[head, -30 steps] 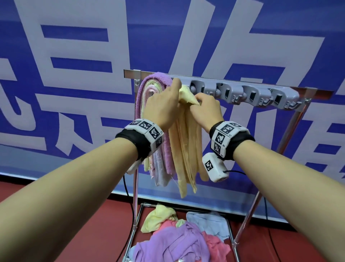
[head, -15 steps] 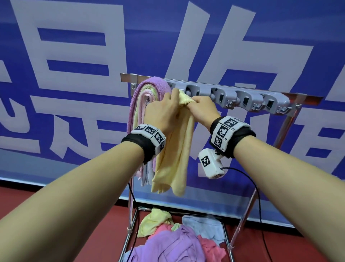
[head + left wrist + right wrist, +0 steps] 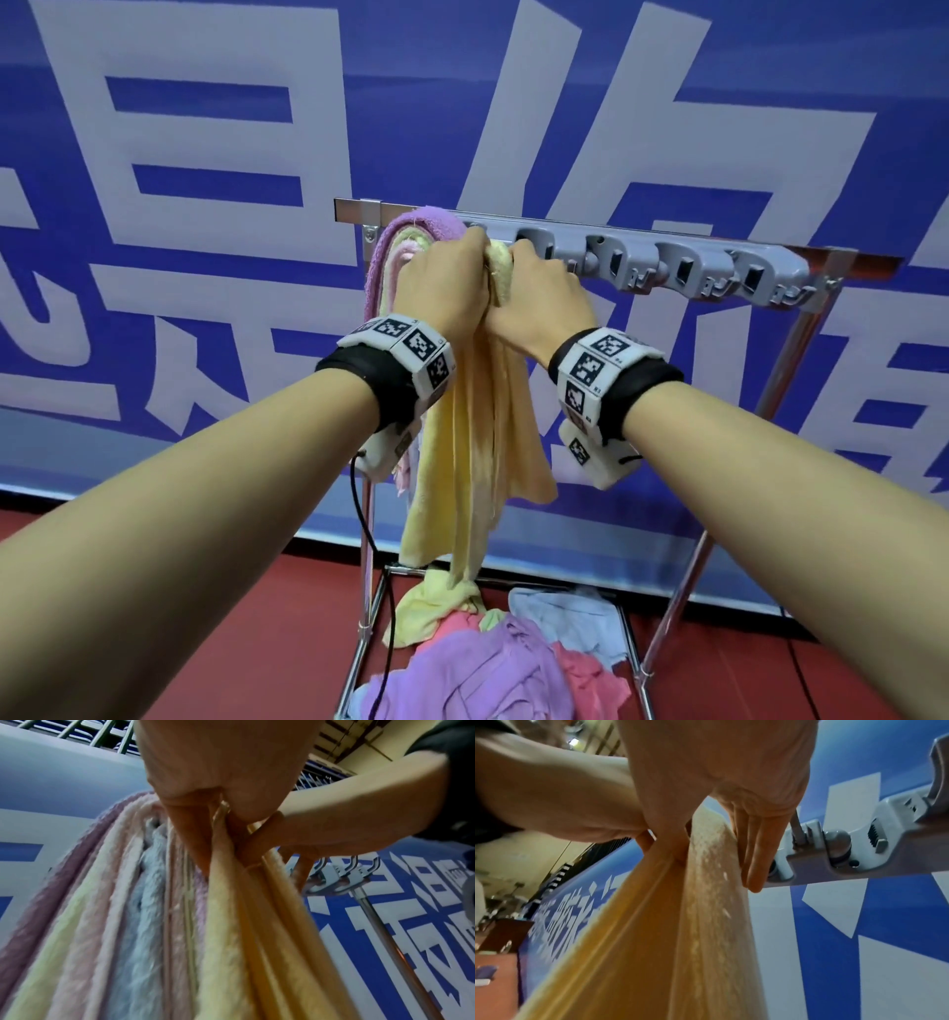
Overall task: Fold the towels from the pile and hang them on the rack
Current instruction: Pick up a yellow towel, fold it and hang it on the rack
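Here, left hand (image 3: pixel 445 288) and right hand (image 3: pixel 534 298) both clamped on bunched top of yellow towel (image 3: pixel 477 462), pressed at rack bar (image 3: pixel 354 210) beside hung purple towel (image 3: pixel 436 226). Risk judged: loose folds slipping off on release, dropping onto towel pile (image 3: pixel 493 663). Large white characters on blue banner (image 3: pixel 205 154); not legible.

Fuzzy yellow terry towel (image 3: pixel 477 442) hangs bunched in long folds from grey metal rack bar with plastic hooks (image 3: pixel 683 264), beside hung purple, pink and pale-blue towels (image 3: pixel 395 252). Loose pile of purple, pink, yellow towels (image 3: pixel 493 663) lies on rack's base.
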